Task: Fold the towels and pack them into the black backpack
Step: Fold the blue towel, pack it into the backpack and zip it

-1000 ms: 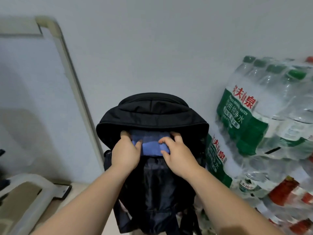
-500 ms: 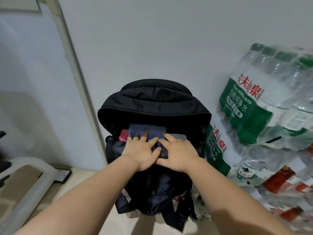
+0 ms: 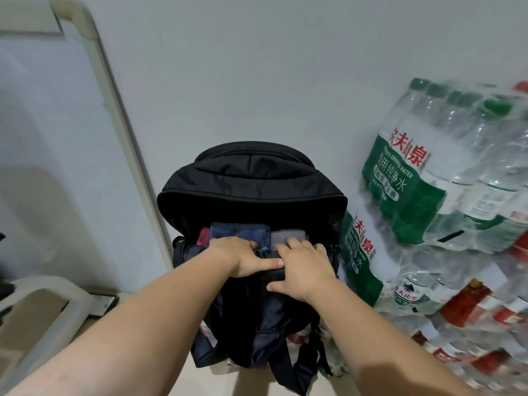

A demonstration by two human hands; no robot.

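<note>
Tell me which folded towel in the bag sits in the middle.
The blue towel: the red towel is on its left and the grey towel on its right, all inside the black backpack.

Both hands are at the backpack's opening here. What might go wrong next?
The blue towel and grey towel sit high in the mouth of the black backpack, so they may snag the zipper. Left hand and right hand grip its front rim; pulling could tip the bag forward.

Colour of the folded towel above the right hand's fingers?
Grey: folded grey towel beside dark blue towel in black backpack. Head view.
</note>
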